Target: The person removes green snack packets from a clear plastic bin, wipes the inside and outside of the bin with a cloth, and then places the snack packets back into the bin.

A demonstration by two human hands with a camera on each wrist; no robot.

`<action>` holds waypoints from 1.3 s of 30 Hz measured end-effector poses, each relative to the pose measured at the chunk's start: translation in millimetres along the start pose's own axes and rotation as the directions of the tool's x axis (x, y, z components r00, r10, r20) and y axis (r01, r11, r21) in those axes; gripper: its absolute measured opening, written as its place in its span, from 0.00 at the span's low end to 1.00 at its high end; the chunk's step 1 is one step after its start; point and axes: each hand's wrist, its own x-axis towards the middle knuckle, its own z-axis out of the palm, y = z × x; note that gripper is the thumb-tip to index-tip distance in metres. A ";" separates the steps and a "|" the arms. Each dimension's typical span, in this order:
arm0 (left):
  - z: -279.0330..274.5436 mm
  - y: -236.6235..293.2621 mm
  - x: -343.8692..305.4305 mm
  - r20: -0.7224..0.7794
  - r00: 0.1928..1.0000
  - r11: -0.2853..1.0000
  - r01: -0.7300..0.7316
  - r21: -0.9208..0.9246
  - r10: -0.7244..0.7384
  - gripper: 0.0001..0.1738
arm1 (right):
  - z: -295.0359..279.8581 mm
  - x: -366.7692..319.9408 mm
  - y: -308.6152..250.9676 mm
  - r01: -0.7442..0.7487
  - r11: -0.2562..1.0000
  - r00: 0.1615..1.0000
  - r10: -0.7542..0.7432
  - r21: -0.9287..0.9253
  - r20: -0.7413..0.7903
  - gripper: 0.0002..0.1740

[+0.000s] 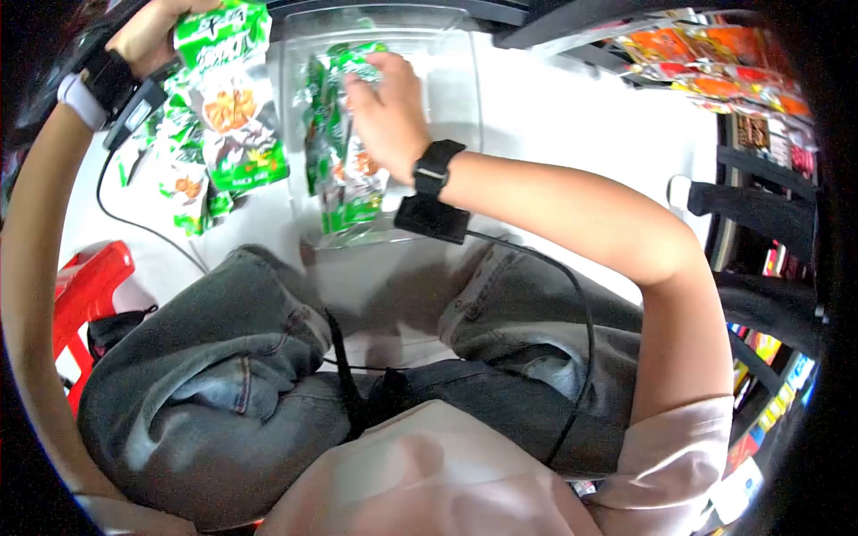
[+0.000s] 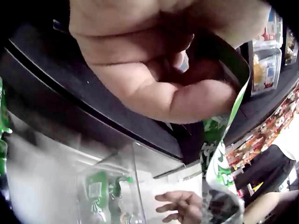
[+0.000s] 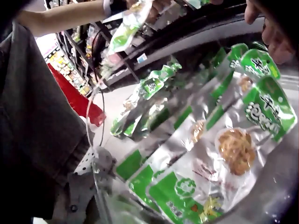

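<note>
At the upper left of the head view my left hand [image 1: 150, 37] grips a green and silver snack pouch [image 1: 231, 109] by its top, and the pouch hangs face up. The left wrist view shows the curled fingers [image 2: 154, 100] around the pouch's edge. My right hand [image 1: 391, 112] is over a clear plastic bin [image 1: 472, 116], close to the upper ends of several similar pouches [image 3: 233, 149] standing in an overlapping row. In the left wrist view the right hand's fingers [image 2: 175, 201] are spread and relaxed, with nothing between them.
More green pouches [image 1: 183, 152] lie in a pile left of the bin on the white surface. A red plastic stool [image 1: 89, 286] is at the left. Shelves with orange packets [image 1: 706, 49] and other goods line the right. Cables run from both wrists.
</note>
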 end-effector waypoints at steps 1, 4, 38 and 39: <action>5.0 -3.3 -0.8 -0.055 0.998 1.000 0.024 -0.003 -0.024 0.23 | -4.9 1.9 -12.8 -0.040 0.996 0.999 0.037 0.079 0.037 0.23; 21.3 -2.6 0.2 -0.088 0.995 0.990 0.025 -0.137 -0.038 0.21 | -11.2 3.3 -38.7 -0.136 0.949 0.982 0.091 0.285 0.165 0.28; 207.8 -55.5 -10.6 0.595 0.799 -0.015 -0.598 0.801 -0.085 0.20 | -33.5 16.4 14.7 -0.835 0.549 0.506 0.734 0.043 0.452 0.15; 210.7 -58.0 -10.6 0.597 0.791 -0.012 -0.604 0.797 -0.136 0.22 | -29.7 17.7 19.4 -0.836 0.547 0.503 0.735 0.041 0.454 0.15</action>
